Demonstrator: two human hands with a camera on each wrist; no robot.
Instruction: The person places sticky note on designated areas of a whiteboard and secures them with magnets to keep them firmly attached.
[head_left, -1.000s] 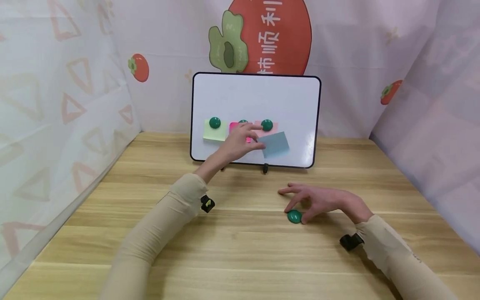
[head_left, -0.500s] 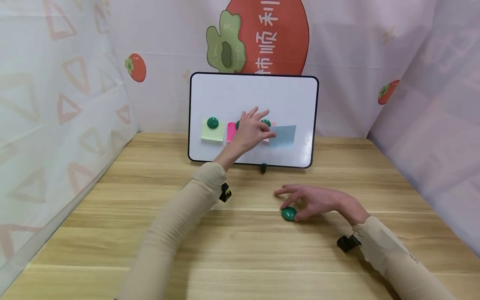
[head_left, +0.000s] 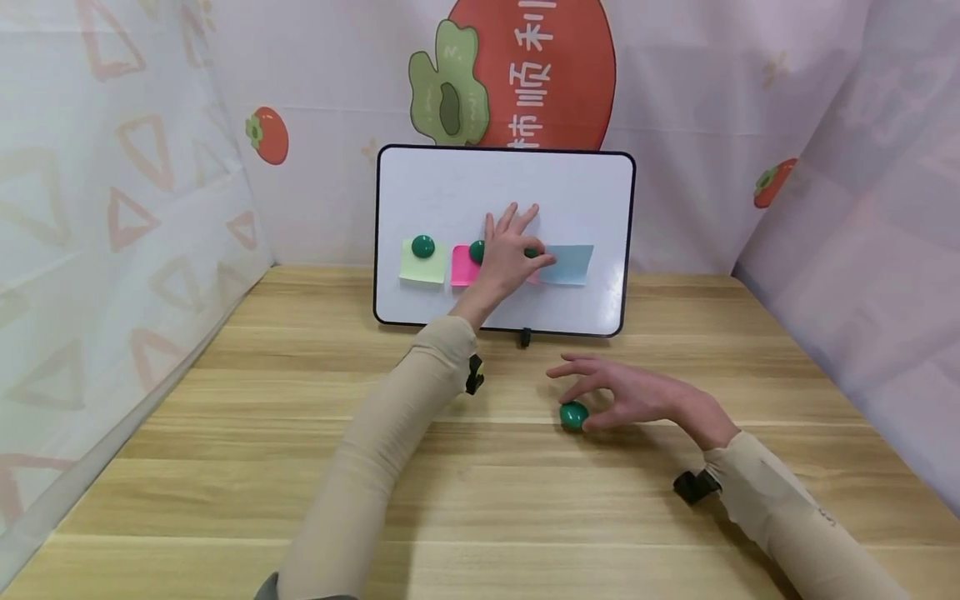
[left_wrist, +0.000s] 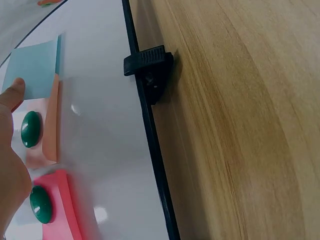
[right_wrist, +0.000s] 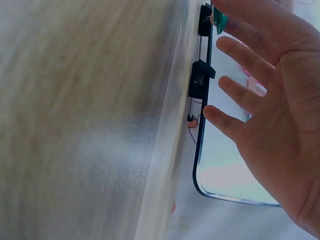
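My left hand (head_left: 510, 260) pinches the left edge of a blue sticky note (head_left: 572, 265) and holds it at the whiteboard (head_left: 442, 187). In the left wrist view the thumb lies on this note (left_wrist: 36, 65), just beside a salmon sticky note (left_wrist: 51, 122) under a green magnet (left_wrist: 31, 129). My right hand (head_left: 633, 396) pinches another round green magnet (head_left: 573, 416) between thumb and index finger, over the table. Its other fingers are spread. That magnet (left_wrist: 41, 204) on the bright pink sticky note (head_left: 462, 271) is partly hidden by the left hand in the head view.
A pale green sticky note (head_left: 422, 271) with its own green magnet (head_left: 423, 246) is at the board's left. Black clips (head_left: 525, 337) support the board's lower edge on the wooden table (head_left: 480, 500). Printed cloth (head_left: 322, 200) hangs behind and at both sides.
My left hand has moved right and up with the blue note, which has turned from tilted to nearly level. My right hand has raised its green magnet slightly and shifted left.
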